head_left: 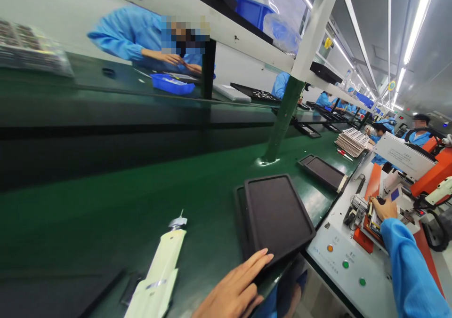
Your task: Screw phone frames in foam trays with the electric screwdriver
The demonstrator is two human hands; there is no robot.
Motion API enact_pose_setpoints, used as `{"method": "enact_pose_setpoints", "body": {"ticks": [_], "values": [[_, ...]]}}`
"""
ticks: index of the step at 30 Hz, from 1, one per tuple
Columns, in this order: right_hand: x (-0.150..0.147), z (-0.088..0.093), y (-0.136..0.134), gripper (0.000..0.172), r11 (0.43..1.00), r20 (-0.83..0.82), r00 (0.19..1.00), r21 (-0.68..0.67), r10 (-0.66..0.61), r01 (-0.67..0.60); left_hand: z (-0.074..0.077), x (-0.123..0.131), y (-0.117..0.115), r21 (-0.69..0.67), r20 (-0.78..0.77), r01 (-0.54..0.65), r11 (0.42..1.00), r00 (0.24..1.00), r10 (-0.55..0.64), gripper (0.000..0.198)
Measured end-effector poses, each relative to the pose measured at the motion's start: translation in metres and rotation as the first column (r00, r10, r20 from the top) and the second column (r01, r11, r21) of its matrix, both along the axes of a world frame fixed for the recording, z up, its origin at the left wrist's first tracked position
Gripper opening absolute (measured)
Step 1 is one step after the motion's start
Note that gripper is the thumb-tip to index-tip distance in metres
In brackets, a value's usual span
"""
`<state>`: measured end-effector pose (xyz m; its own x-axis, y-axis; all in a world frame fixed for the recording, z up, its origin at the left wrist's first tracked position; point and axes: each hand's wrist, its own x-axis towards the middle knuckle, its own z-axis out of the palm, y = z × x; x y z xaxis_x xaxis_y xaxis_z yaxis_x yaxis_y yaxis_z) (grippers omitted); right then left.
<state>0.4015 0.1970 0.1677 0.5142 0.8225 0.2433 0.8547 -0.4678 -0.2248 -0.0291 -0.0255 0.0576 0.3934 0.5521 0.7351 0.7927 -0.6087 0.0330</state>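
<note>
While the left hand (231, 287) comes up from the bottom edge with its back to the camera, its two longest-reaching fingers lie straight and pressed side by side, their tips at the near rim of the upper black tray (277, 214), and the others bend lower down; the right arm, in a blue sleeve (406, 257), stretches forward from the lower right corner, and the right hand (385, 210) is bent over a fixture (376, 221) on the white and orange machine (332, 242); at that distance I cannot fairly tell whether its fingers pinch a part or merely rest there; the upper tray sits on the green bench (208, 186), left of the machine, its long axis running away from the person with the far end leaning a little left; it lies askew on one lower tray (240, 210), so two show in this stack; one further black tray (323, 171) lies beyond, near the bench edge; the machine's front panel bears three buttons, one orange (330, 248) and two green (345, 264); one pale tool (157, 275) lies left of the left hand, its metal tip pointing away.
</note>
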Motion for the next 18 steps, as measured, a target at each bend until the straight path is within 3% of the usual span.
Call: {"method": "enact_pose_setpoints", "body": {"ticks": [7,14,18], "values": [[-0.004,-0.014,-0.001,0.061,1.0,0.029,0.999,-0.01,-0.012,0.013,0.003,0.002,0.001,-0.03,0.067,0.004,1.0,0.998,-0.002,0.018],[-0.006,-0.018,-0.025,0.071,0.983,0.079,0.98,0.023,0.18,-0.183,0.008,0.001,0.0,-0.076,0.095,0.025,0.997,0.995,-0.018,0.021],[-0.008,-0.024,-0.045,0.077,0.94,0.133,0.931,-0.007,0.339,-0.341,0.002,0.003,0.0,-0.11,0.107,0.07,0.991,0.993,-0.058,0.024]]}}
